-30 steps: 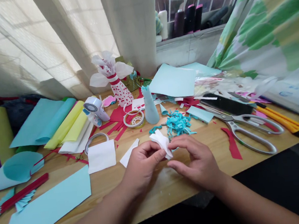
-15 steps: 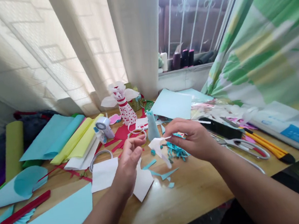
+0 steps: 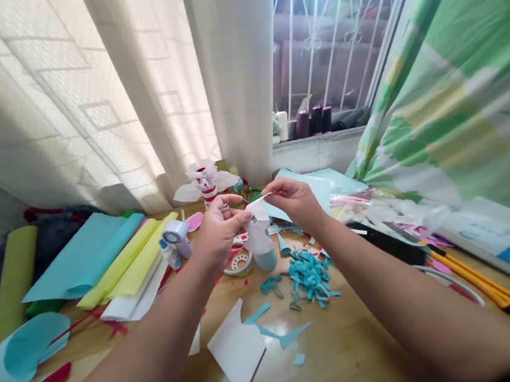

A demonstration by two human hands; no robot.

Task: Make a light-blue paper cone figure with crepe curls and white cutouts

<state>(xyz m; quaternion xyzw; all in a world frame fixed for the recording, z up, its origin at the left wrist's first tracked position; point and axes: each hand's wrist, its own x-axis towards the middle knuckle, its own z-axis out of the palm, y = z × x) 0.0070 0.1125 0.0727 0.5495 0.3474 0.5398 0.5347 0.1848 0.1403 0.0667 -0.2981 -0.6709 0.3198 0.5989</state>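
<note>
Left hand [image 3: 220, 234] and right hand [image 3: 295, 202], both half-closed, pinching a small white paper scrap [image 3: 257, 210] between them

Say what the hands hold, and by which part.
A small white paper piece: left hand pinches its left edge, right hand its thin top strip.

Held paper piece [image 3: 257, 208]: wht. Shredded paper strips [image 3: 309, 276]: teal. Curtain [image 3: 435, 87]: grn/wht/yel print. Paper figure [image 3: 206, 181]: wht, red bands.
</note>
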